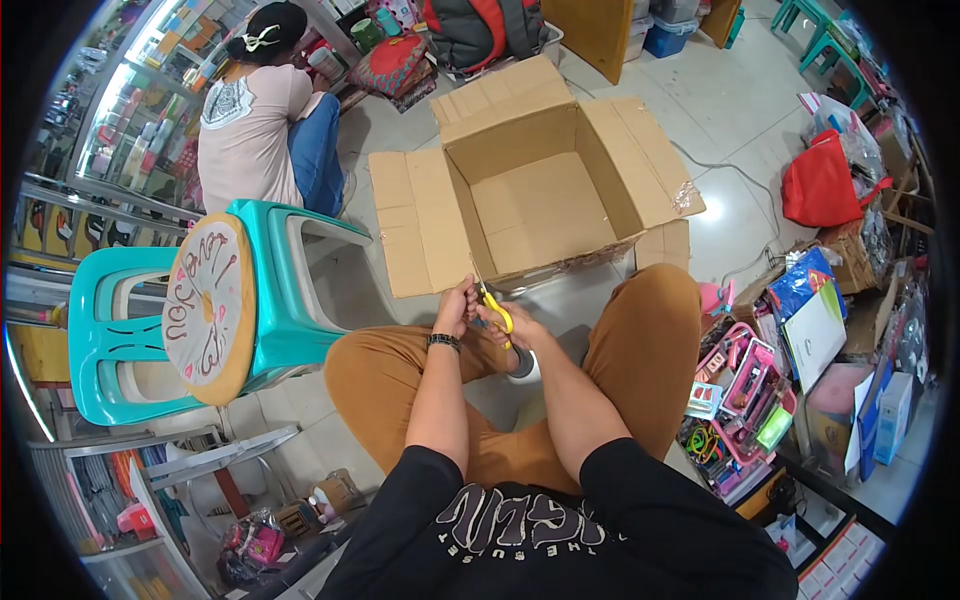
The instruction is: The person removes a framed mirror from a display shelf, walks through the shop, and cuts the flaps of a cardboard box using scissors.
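Note:
A pair of scissors (498, 312) with yellow handles is in my right hand (520, 328), its fingers closed around the handles. The blades point up and away, toward the near left corner of an open cardboard box (540, 266). My left hand (456, 308), with a dark watch on the wrist, is closed right beside the blades. It meets the near corner of the box's left flap (425, 225); what its fingers pinch is hidden. The box stands on the floor in front of my crossed legs, its flaps folded outward.
Teal plastic stools (290, 290) stand at left, with a round donut-like cushion (208, 308) against them. Beyond them a person (255, 130) crouches by glass shelves. At right lie a red bag (828, 180) and a pink basket (750, 390) of small goods. A cable (740, 170) crosses the tiled floor.

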The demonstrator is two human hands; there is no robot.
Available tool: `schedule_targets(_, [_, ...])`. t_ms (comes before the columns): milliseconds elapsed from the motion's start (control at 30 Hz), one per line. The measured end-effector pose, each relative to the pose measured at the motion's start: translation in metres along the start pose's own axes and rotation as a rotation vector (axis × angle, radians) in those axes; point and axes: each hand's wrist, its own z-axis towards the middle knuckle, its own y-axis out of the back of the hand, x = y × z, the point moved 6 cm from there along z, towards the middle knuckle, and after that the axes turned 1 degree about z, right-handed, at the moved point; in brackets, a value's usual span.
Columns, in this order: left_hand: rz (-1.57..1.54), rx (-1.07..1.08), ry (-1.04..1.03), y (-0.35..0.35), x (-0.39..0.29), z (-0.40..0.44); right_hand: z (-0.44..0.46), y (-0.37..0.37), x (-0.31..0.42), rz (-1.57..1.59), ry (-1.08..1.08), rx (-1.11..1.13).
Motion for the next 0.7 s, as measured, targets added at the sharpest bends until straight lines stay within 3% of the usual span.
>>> schedule_targets(233, [-0.032,-0.021,-0.016,0.001,0.006,0.005,0.002,0.008,-0.001,-0.113,0.051,0.024])
schedule_targets(333, [-0.039,-0.046,-0.038,-0.001,0.007,0.009,0.004,0.008,-0.004,0.034,-0.042,0.068])
schedule_targets(567, [0.048,-0.447,-0.129,0.006,-0.006,0.002,-0.005,0.004,0.002,0.048,-0.108,0.109])
schedule_targets(700, [0.123,-0.391,-0.171,0.007,-0.002,0.014,-0.002,0.0,0.017,0.12,-0.07,0.089])
